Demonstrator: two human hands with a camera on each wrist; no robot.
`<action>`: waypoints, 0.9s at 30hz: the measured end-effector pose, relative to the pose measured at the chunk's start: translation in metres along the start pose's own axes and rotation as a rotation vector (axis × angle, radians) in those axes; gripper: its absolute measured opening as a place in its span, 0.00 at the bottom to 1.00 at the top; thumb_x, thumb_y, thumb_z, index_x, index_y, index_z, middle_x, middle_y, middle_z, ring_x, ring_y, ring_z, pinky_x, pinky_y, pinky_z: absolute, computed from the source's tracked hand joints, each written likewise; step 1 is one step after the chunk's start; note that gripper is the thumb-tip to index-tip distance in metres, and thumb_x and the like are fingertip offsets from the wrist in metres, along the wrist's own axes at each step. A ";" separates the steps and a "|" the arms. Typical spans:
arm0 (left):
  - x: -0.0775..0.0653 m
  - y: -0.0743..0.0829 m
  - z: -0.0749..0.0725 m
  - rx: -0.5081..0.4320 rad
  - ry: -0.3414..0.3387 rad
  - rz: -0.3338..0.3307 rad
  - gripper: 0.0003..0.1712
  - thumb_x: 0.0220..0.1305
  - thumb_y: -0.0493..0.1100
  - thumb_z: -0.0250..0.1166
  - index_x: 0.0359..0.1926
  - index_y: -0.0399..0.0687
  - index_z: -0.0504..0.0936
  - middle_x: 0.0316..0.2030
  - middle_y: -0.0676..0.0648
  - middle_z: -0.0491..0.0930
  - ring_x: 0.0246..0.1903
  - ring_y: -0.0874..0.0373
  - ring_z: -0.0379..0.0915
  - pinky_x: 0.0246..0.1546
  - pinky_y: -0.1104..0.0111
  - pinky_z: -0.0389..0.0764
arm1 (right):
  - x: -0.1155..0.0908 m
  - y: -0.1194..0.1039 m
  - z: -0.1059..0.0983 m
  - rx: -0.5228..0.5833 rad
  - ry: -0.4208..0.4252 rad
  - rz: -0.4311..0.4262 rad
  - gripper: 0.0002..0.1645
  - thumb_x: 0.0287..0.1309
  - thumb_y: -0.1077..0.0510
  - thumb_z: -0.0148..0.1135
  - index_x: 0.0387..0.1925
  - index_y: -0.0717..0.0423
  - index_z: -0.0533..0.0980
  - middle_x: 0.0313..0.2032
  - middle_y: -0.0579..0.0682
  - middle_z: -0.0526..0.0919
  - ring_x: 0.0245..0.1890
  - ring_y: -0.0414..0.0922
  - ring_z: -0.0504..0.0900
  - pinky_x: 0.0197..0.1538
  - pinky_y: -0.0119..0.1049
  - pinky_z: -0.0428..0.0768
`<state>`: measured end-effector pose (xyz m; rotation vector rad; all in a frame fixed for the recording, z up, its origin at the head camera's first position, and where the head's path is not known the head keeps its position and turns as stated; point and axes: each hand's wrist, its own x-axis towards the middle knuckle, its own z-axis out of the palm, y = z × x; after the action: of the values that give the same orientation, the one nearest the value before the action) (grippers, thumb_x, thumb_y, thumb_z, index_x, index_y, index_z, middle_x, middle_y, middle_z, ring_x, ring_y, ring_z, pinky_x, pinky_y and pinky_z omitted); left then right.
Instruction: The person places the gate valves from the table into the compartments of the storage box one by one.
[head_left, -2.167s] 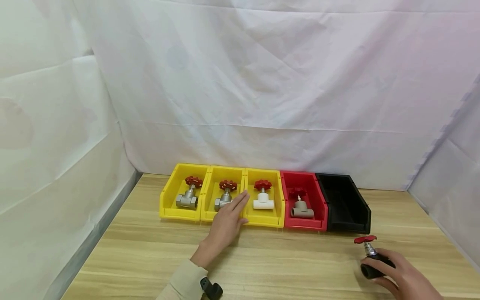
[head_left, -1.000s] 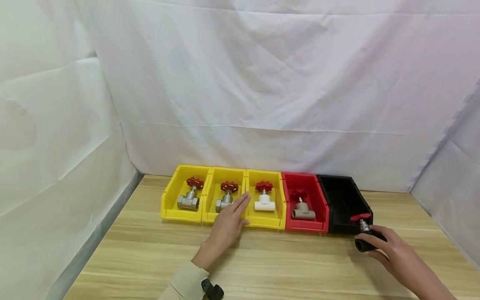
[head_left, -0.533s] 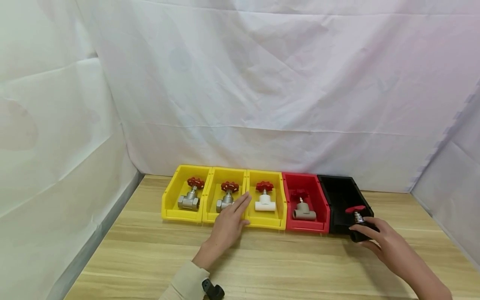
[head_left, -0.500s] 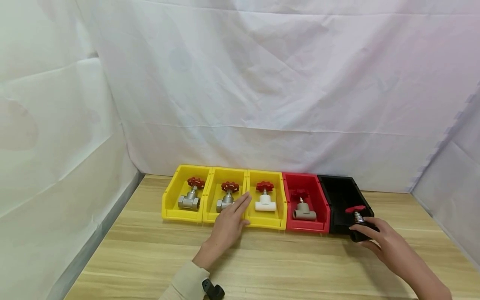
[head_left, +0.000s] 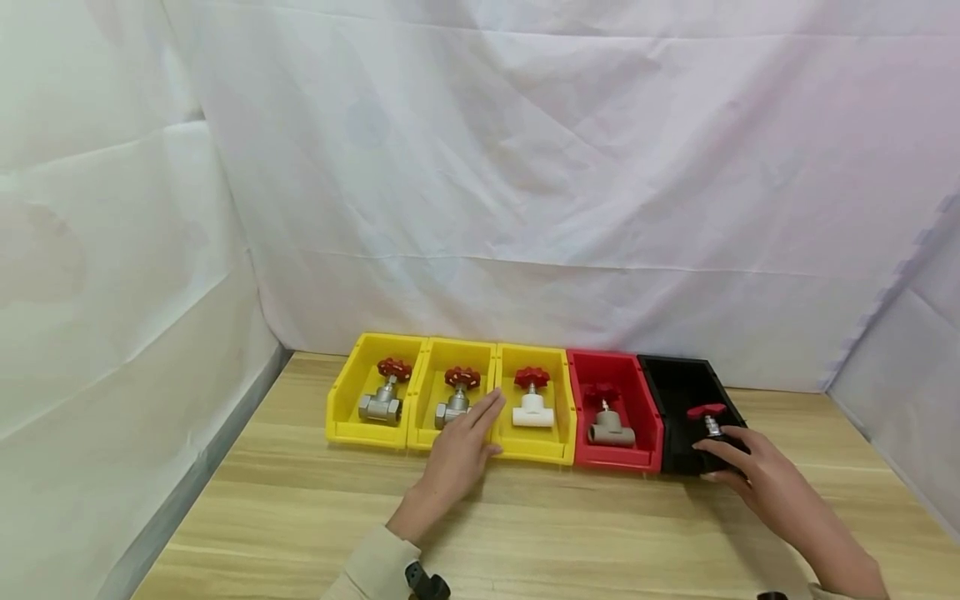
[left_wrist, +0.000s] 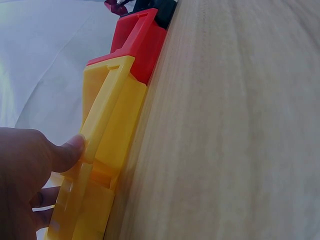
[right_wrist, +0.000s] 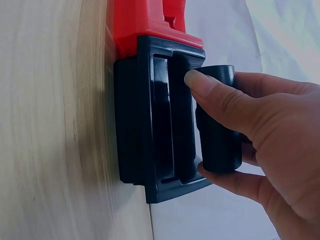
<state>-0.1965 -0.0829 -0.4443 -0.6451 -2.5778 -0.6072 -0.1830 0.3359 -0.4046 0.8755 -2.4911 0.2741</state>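
My right hand grips a globe valve by its black body. Its red handwheel and silver stem point upward in the head view. The valve is over the front of the black bin; in the right wrist view the body is just off the bin's front opening. My left hand lies with extended fingers across the front of two yellow bins, its thumb against a rim. Beneath those fingers, a grey metal valve is partly hidden. A white valve sits in the yellow bin beside it.
The row continues with a red bin holding a grey-brown valve. Another metal valve sits in the leftmost yellow bin. White cloth hangs behind and at both sides of the wooden table.
My right hand has carried the black valve leftward and forward from the table's front right to over the black bin. The left hand has stayed at the yellow bins.
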 end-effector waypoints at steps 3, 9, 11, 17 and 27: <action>0.000 0.000 0.000 0.005 0.011 0.005 0.43 0.55 0.45 0.71 0.70 0.47 0.63 0.69 0.50 0.60 0.54 0.48 0.72 0.54 0.58 0.75 | 0.004 0.002 0.003 0.010 0.011 -0.009 0.24 0.43 0.56 0.73 0.46 0.52 0.80 0.45 0.66 0.74 0.40 0.63 0.77 0.32 0.53 0.80; 0.000 -0.001 0.000 0.002 0.020 0.003 0.43 0.54 0.44 0.72 0.70 0.46 0.64 0.69 0.50 0.61 0.55 0.47 0.72 0.54 0.58 0.74 | 0.012 0.007 0.010 0.014 0.039 -0.027 0.37 0.64 0.34 0.33 0.46 0.54 0.80 0.42 0.68 0.74 0.39 0.64 0.77 0.31 0.54 0.80; 0.000 -0.001 0.000 -0.001 0.021 0.004 0.43 0.55 0.44 0.72 0.69 0.46 0.64 0.69 0.50 0.61 0.55 0.47 0.72 0.54 0.58 0.74 | 0.014 0.008 0.012 0.012 0.040 -0.023 0.36 0.64 0.34 0.35 0.46 0.54 0.80 0.42 0.68 0.74 0.40 0.64 0.76 0.32 0.55 0.80; 0.000 -0.002 0.000 0.000 0.023 0.008 0.43 0.55 0.44 0.71 0.70 0.46 0.64 0.69 0.50 0.61 0.54 0.48 0.73 0.54 0.58 0.75 | 0.021 0.011 0.018 0.001 0.025 -0.002 0.26 0.40 0.63 0.74 0.46 0.55 0.79 0.42 0.68 0.75 0.41 0.65 0.76 0.36 0.58 0.79; 0.000 -0.001 0.000 -0.004 0.022 0.024 0.42 0.55 0.44 0.71 0.70 0.46 0.64 0.69 0.49 0.61 0.52 0.48 0.74 0.53 0.59 0.75 | 0.024 0.016 0.032 -0.028 0.003 0.045 0.30 0.32 0.66 0.77 0.45 0.57 0.79 0.41 0.69 0.75 0.39 0.65 0.76 0.35 0.58 0.79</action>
<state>-0.1971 -0.0832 -0.4447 -0.6661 -2.5458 -0.6083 -0.2215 0.3244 -0.4202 0.8083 -2.5079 0.2552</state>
